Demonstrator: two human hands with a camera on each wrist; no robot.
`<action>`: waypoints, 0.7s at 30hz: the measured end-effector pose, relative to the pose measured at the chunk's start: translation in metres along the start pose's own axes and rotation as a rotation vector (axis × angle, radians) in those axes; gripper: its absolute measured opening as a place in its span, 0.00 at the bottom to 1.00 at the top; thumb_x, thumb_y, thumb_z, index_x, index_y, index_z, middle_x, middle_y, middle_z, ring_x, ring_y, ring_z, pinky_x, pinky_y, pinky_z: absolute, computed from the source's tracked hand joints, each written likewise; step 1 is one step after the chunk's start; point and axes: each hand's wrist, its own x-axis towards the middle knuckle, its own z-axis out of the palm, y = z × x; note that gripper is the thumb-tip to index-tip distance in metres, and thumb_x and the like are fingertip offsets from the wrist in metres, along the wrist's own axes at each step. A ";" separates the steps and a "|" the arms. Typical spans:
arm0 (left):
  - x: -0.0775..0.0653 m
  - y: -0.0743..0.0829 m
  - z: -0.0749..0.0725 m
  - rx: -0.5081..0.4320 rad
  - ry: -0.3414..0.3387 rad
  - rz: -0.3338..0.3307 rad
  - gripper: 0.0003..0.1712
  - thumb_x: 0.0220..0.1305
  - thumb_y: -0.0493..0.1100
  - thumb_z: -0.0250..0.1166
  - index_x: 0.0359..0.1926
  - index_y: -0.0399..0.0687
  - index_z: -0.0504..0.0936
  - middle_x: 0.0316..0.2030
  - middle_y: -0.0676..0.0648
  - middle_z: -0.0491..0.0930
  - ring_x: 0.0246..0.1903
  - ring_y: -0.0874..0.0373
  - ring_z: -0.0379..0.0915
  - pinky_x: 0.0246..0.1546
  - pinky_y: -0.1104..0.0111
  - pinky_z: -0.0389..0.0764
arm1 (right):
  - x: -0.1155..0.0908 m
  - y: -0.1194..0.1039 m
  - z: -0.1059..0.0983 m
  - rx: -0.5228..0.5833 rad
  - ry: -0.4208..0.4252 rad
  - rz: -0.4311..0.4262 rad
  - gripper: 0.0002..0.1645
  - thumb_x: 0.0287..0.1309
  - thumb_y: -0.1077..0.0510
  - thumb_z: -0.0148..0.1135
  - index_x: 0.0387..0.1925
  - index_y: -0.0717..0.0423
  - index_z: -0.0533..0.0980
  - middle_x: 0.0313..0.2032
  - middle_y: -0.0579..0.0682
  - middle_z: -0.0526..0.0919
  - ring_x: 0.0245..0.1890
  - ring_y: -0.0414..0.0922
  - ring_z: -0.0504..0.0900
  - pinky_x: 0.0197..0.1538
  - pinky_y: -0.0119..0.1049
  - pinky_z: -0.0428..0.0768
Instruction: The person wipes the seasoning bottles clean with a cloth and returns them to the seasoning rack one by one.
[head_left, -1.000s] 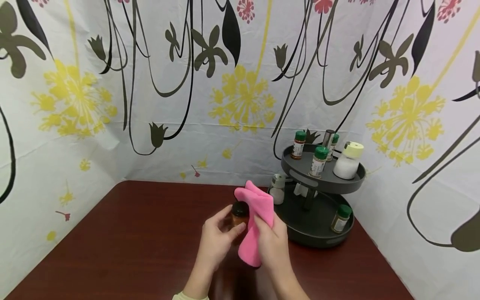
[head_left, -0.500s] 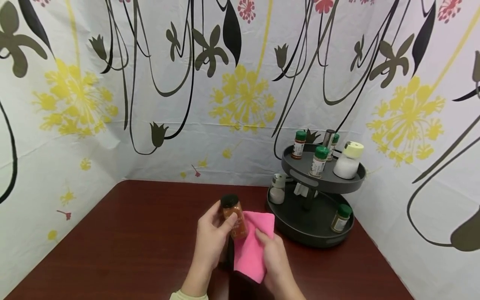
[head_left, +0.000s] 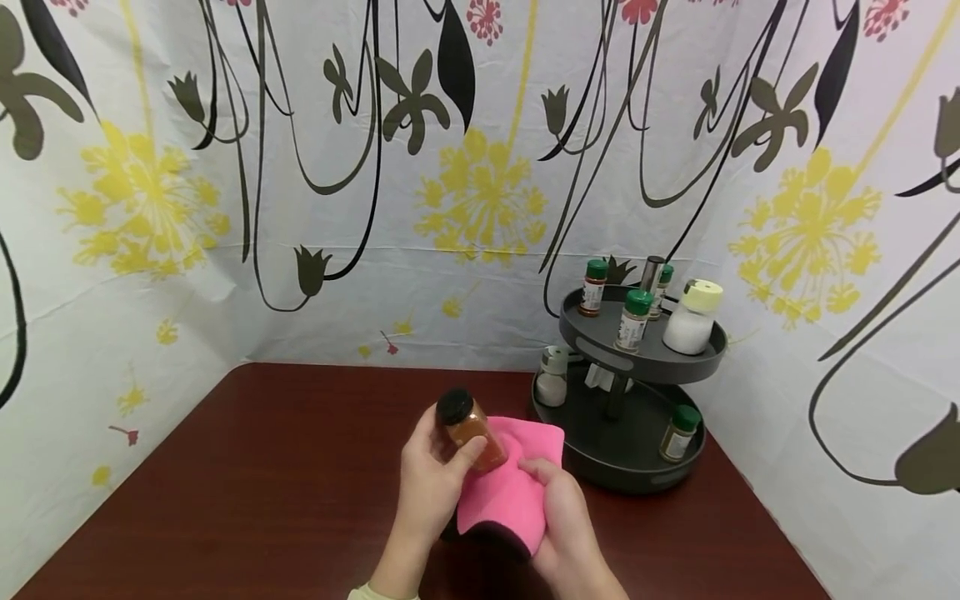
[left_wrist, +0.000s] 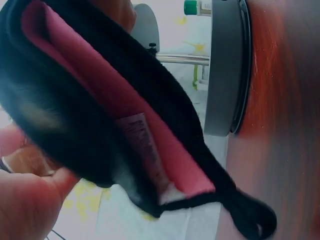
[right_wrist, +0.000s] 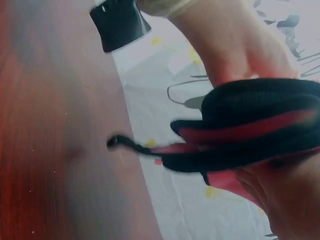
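Note:
A spice jar with a black lid and orange-brown contents is gripped in my left hand, thumb across its front. It tilts, lid toward upper left, with its base against a pink cloth that has black trim. My right hand holds the cloth from the right, thumb on top of the pink face. In the left wrist view the cloth hangs folded, showing a black outside, a pink inside, a white label and a hanging loop. The right wrist view shows its black edges between both hands.
A dark two-tier turntable rack stands at the right on the brown table. Green-capped spice jars and a yellow-lidded white shaker occupy its upper tier. Below are a glass shaker and another green-capped jar. A patterned curtain hangs behind.
The jar was upright beside the raised cloth, then came up and left, and now tilts over it. The cloth has dropped and spread out flatter beneath the jar, both hands keeping hold.

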 end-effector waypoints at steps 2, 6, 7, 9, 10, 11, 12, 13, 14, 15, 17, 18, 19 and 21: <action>0.000 0.000 -0.002 0.006 0.026 0.004 0.30 0.66 0.34 0.75 0.67 0.43 0.77 0.57 0.40 0.86 0.59 0.48 0.85 0.61 0.62 0.85 | -0.003 -0.002 -0.001 -0.006 -0.009 0.026 0.37 0.77 0.51 0.53 0.78 0.57 0.54 0.72 0.52 0.73 0.63 0.41 0.80 0.66 0.40 0.83; -0.001 0.001 -0.004 -0.029 0.038 -0.013 0.29 0.68 0.35 0.73 0.68 0.42 0.76 0.58 0.38 0.85 0.59 0.51 0.83 0.61 0.68 0.84 | -0.005 -0.009 -0.001 0.000 0.003 -0.005 0.32 0.76 0.55 0.54 0.73 0.58 0.58 0.63 0.50 0.77 0.58 0.41 0.81 0.62 0.39 0.84; -0.001 0.002 -0.004 -0.051 0.037 -0.021 0.29 0.68 0.34 0.73 0.68 0.41 0.76 0.58 0.38 0.85 0.59 0.52 0.83 0.60 0.70 0.83 | -0.003 -0.011 -0.001 0.001 0.013 -0.023 0.30 0.75 0.55 0.54 0.71 0.58 0.59 0.60 0.49 0.78 0.56 0.40 0.82 0.61 0.38 0.84; -0.003 0.006 0.000 -0.091 0.027 -0.036 0.29 0.68 0.34 0.73 0.68 0.40 0.76 0.59 0.38 0.84 0.59 0.54 0.82 0.60 0.73 0.82 | 0.002 -0.013 -0.001 0.000 0.024 -0.068 0.26 0.76 0.56 0.53 0.69 0.59 0.61 0.58 0.47 0.79 0.55 0.39 0.82 0.60 0.36 0.84; -0.004 0.008 0.002 -0.107 0.017 -0.036 0.29 0.68 0.34 0.72 0.68 0.40 0.75 0.60 0.38 0.84 0.59 0.55 0.82 0.60 0.73 0.82 | 0.004 -0.013 0.000 0.001 0.023 -0.089 0.25 0.76 0.57 0.51 0.69 0.60 0.62 0.57 0.47 0.80 0.55 0.39 0.82 0.60 0.36 0.84; -0.004 0.010 0.005 -0.126 0.009 -0.034 0.29 0.68 0.34 0.72 0.68 0.39 0.75 0.60 0.37 0.83 0.60 0.54 0.82 0.60 0.73 0.82 | 0.006 -0.012 0.000 0.006 0.010 -0.104 0.25 0.77 0.57 0.50 0.69 0.60 0.62 0.57 0.47 0.81 0.56 0.39 0.82 0.60 0.36 0.84; -0.004 0.011 0.007 -0.140 0.004 -0.034 0.29 0.68 0.34 0.72 0.68 0.39 0.75 0.60 0.37 0.83 0.60 0.54 0.81 0.61 0.73 0.82 | 0.008 -0.010 0.000 0.011 -0.003 -0.107 0.26 0.77 0.56 0.49 0.70 0.60 0.61 0.58 0.47 0.81 0.57 0.39 0.82 0.61 0.36 0.84; -0.004 0.011 0.009 -0.138 0.002 -0.028 0.29 0.68 0.34 0.72 0.68 0.40 0.74 0.60 0.37 0.83 0.61 0.53 0.81 0.61 0.72 0.82 | 0.007 -0.007 0.001 0.013 -0.014 -0.100 0.27 0.78 0.56 0.48 0.72 0.61 0.60 0.60 0.48 0.80 0.59 0.40 0.82 0.63 0.37 0.83; -0.004 0.010 0.010 -0.122 0.003 -0.018 0.30 0.68 0.35 0.72 0.68 0.40 0.74 0.60 0.38 0.84 0.61 0.52 0.82 0.61 0.71 0.82 | 0.006 -0.004 0.001 0.015 -0.029 -0.088 0.28 0.78 0.56 0.48 0.73 0.61 0.59 0.61 0.48 0.81 0.59 0.40 0.82 0.63 0.37 0.83; -0.004 0.009 0.011 -0.104 0.007 -0.008 0.30 0.68 0.35 0.73 0.68 0.40 0.74 0.60 0.38 0.84 0.61 0.51 0.82 0.62 0.71 0.82 | 0.005 -0.002 0.001 0.009 -0.039 -0.071 0.28 0.78 0.56 0.48 0.73 0.61 0.59 0.60 0.48 0.82 0.59 0.40 0.83 0.63 0.37 0.83; -0.002 0.006 0.010 -0.066 0.027 0.007 0.30 0.68 0.34 0.72 0.68 0.40 0.74 0.59 0.39 0.84 0.61 0.51 0.82 0.61 0.71 0.82 | 0.000 0.000 0.002 -0.019 -0.053 -0.047 0.29 0.77 0.57 0.49 0.72 0.62 0.59 0.58 0.49 0.83 0.58 0.41 0.84 0.61 0.39 0.84; -0.001 0.005 0.009 -0.042 0.039 0.013 0.30 0.68 0.34 0.73 0.68 0.40 0.74 0.58 0.39 0.85 0.61 0.50 0.82 0.61 0.71 0.82 | -0.003 -0.001 0.003 -0.036 -0.044 -0.041 0.28 0.76 0.57 0.50 0.72 0.63 0.60 0.56 0.49 0.84 0.56 0.41 0.85 0.60 0.39 0.85; 0.000 0.004 0.008 -0.020 0.048 0.018 0.30 0.68 0.34 0.72 0.68 0.40 0.75 0.58 0.39 0.85 0.60 0.50 0.83 0.60 0.70 0.83 | -0.005 -0.004 0.003 -0.055 -0.024 -0.042 0.28 0.75 0.58 0.52 0.70 0.64 0.62 0.54 0.49 0.85 0.54 0.41 0.86 0.58 0.39 0.86; 0.001 0.004 0.005 -0.003 0.058 0.027 0.30 0.68 0.33 0.72 0.68 0.40 0.75 0.58 0.39 0.85 0.60 0.49 0.83 0.60 0.70 0.83 | -0.007 -0.012 0.004 -0.078 0.026 -0.070 0.25 0.74 0.59 0.54 0.67 0.64 0.65 0.50 0.49 0.85 0.50 0.41 0.86 0.54 0.39 0.87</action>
